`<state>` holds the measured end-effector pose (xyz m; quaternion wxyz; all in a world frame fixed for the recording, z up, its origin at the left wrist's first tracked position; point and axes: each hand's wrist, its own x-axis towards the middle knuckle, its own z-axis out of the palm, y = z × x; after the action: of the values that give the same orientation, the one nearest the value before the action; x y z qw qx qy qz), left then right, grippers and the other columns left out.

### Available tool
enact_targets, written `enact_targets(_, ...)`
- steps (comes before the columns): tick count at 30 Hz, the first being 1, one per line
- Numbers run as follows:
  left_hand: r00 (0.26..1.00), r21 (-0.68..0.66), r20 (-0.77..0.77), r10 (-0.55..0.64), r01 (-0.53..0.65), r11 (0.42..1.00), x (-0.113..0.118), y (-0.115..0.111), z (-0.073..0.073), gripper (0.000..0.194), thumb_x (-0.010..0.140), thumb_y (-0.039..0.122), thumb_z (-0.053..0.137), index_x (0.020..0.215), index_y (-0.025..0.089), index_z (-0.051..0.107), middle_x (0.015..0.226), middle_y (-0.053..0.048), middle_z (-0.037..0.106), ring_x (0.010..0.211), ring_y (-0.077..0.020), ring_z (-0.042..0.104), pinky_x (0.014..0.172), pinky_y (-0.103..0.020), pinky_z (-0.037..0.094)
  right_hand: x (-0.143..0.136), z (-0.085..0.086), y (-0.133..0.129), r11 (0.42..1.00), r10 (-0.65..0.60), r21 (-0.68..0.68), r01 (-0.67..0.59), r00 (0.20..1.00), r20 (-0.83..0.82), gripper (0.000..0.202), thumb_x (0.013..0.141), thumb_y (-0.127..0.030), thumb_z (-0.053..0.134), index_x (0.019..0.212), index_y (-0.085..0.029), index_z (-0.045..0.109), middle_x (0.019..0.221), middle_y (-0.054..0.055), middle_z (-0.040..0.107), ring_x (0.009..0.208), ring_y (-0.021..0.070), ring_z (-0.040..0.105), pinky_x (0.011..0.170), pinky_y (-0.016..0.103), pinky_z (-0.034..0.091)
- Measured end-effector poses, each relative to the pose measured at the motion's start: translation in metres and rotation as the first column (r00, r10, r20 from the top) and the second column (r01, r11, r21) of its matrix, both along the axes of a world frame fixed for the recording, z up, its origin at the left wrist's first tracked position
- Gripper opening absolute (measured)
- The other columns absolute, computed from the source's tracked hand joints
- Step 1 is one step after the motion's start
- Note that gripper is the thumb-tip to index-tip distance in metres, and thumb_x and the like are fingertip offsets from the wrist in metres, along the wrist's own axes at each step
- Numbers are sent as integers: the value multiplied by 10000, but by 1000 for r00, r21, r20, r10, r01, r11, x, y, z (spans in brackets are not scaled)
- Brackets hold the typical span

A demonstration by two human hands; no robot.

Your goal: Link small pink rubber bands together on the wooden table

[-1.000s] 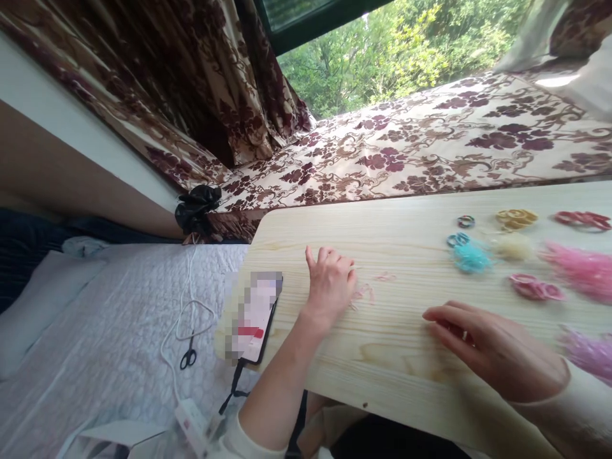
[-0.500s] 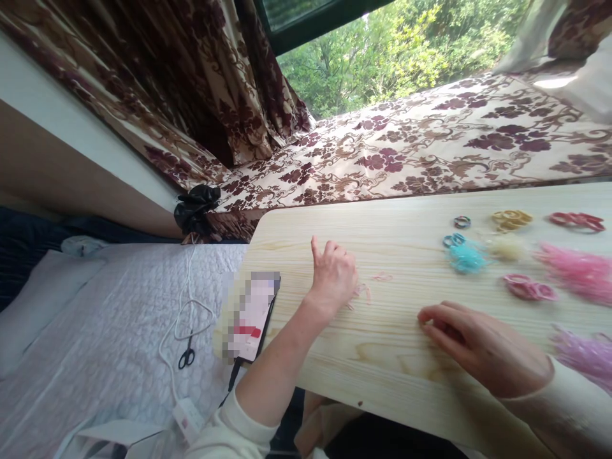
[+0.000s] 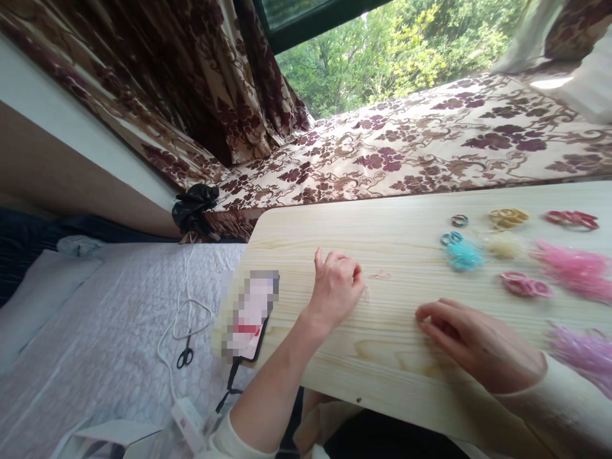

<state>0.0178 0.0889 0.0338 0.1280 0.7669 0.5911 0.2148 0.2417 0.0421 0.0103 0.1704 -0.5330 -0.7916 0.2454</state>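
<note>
My left hand (image 3: 337, 287) is over the middle of the wooden table, its fingers curled down and closed, the little finger raised. Its fingertips are hidden, so I cannot tell what they grip. Thin pale pink elastic bands (image 3: 381, 275) lie just beyond it, with another strand showing at its right edge. My right hand (image 3: 478, 344) rests on the table to the right, thumb and forefinger pinched together. Anything between those tips is too small to make out. Near it lie several pink hair ties (image 3: 523, 285) and a heap of lilac bands (image 3: 581, 357).
Turquoise bands (image 3: 463, 255), cream bands (image 3: 505, 245), bright pink bands (image 3: 574, 271), yellow ties (image 3: 508, 218) and red ties (image 3: 571, 220) lie on the table's right. A phone (image 3: 253, 315) sits by the left edge. Scissors (image 3: 185, 357) and a power strip (image 3: 189, 421) are on the bed.
My left hand has shifted slightly right and down over the pale pink bands, covering more of them. My right hand stays nearly still, still pinched.
</note>
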Motion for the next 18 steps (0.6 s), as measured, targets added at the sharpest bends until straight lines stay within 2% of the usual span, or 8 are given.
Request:
enact_targets(4,990,11,140,11,-13,1000,6,-14,-2,193,808,50,606,688,200,595,779,5,683,969,-179,632,1176,-569,243,6,-11,2,999,22,27,-22,1000,0,341,922,-416,395,842,-241,676,746,39,666,569,149,610,529,297,425)
enact_targets(7,977,25,212,-9,4,1000,10,-24,-1,186,804,42,600,720,207,599,781,8,682,976,-185,631,1163,-570,264,7,-11,0,997,26,75,-24,999,-32,334,931,-405,403,852,-239,682,765,39,678,589,148,625,534,289,440)
enact_targets(14,946,11,320,-56,56,998,19,-41,10,195,793,34,592,857,217,603,833,10,682,990,-185,643,1182,-564,245,-6,23,-4,981,40,195,-10,988,-151,282,941,-310,448,819,-205,680,693,26,656,522,107,578,510,245,456)
enact_targets(18,940,7,331,-78,80,997,23,-47,14,196,797,45,591,886,220,600,830,13,678,1012,-187,641,1192,-559,227,-11,33,-5,970,39,244,12,979,-202,222,927,-278,487,841,-198,676,688,22,646,514,96,561,499,229,461)
